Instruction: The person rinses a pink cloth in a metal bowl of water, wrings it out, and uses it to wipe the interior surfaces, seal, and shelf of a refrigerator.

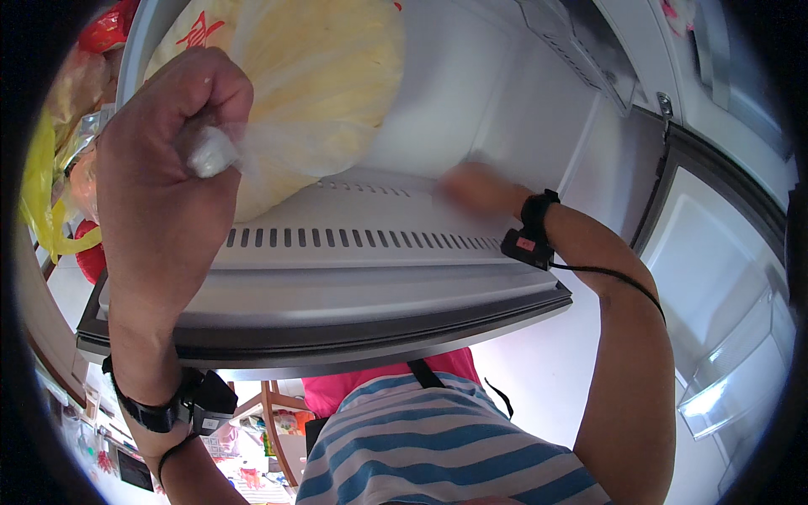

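My left hand (164,145) is closed around the gathered neck of a clear plastic bag (322,69) with pale yellow contents and red writing on it. A twisted white end of the plastic pokes out of the fist. The bag lies at the left of a white, open-topped compartment of a fridge or freezer (353,297). My right hand (476,192), badly blurred, is inside the compartment to the right of the bag, over its slotted near part; its fingers cannot be made out. Both wrists wear black straps with small devices.
An open fridge door (719,233) with clear plastic shelves stands at the right. At the far left are red packages and a yellow plastic bag (41,189). The compartment's dark-gasketed front edge (353,341) runs close to my body. Behind, a wooden rack or chair (271,404) is visible.
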`<state>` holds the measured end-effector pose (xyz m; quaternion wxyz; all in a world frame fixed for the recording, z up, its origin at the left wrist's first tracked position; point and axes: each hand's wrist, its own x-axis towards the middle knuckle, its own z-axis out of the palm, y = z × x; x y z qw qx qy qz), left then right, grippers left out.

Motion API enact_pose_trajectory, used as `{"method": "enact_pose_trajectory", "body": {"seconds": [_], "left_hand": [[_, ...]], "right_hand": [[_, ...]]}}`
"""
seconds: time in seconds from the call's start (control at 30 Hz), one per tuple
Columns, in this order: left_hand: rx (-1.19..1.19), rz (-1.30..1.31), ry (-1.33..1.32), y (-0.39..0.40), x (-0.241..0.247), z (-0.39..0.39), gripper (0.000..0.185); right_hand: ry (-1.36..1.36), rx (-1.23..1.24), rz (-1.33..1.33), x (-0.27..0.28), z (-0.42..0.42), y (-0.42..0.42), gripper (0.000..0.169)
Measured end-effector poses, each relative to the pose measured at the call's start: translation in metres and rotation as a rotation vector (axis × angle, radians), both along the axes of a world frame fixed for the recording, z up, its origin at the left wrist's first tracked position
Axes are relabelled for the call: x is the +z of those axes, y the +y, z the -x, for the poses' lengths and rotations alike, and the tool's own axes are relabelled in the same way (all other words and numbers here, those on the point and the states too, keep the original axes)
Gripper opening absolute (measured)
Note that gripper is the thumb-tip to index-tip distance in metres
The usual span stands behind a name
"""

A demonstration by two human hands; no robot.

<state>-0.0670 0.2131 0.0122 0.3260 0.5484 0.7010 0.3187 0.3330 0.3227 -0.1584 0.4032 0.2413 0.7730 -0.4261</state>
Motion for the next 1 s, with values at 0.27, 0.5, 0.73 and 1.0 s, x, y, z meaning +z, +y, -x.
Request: {"method": "enact_pose_trajectory", "body": {"seconds": [0.27, 0.5, 0.73, 1.0], "left_hand": [[0.016, -0.017, 0.012, 0.006, 0.002, -0.006, 0.030], [0.038, 0.036, 0.007, 0.002, -0.001, -0.002, 0.029], [0.019, -0.042, 0.008, 0.005, -0.001, -0.003, 0.029], [0.046, -0.018, 0.019, 0.005, -0.001, -0.007, 0.030]], "right_hand": [[-0.006, -0.660, 0.471, -0.054, 0.053, -0.027, 0.024], [0.327, -0.510, 0.279, 0.003, 0.084, -0.006, 0.021], [-0.188, -0.473, 0.228, -0.020, 0.014, 0.006, 0.021], [0.477, -0.418, 0.280, -0.004, 0.131, -0.029, 0.017]]}}
